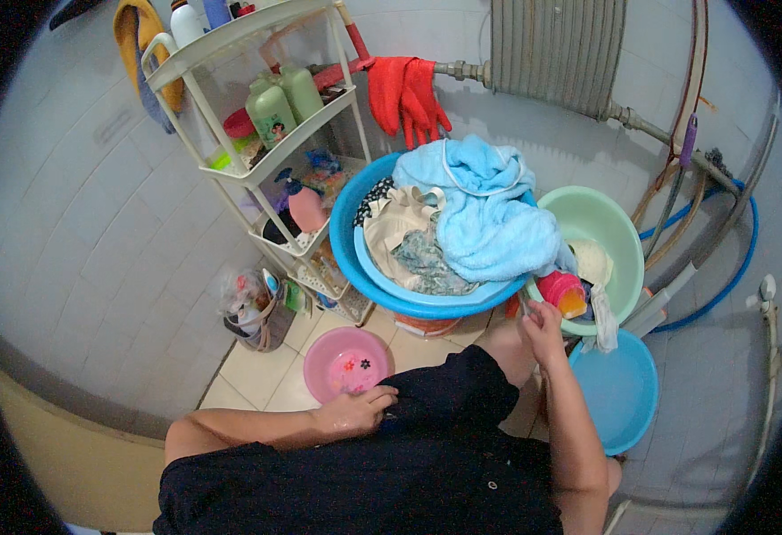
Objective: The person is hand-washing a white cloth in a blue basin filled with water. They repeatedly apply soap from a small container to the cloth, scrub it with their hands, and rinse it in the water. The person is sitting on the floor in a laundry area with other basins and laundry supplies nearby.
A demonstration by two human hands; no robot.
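My left hand rests on the dark shorts over my leg, beside a pink plastic basin on the floor. Near the rim of the light green basin, my right hand has its fingers bent together; a small thing may be between them, too unclear to name. A large blue basin ahead holds a light blue basin heaped with a light blue towel, a cream garment and patterned cloth. Inside the green basin lie a pink-and-orange item and whitish cloth.
A white tiered rack with bottles stands left of the basins. Red rubber gloves hang beside a radiator. At the right are a blue basin of water and a blue hose. A small basket sits by the wall.
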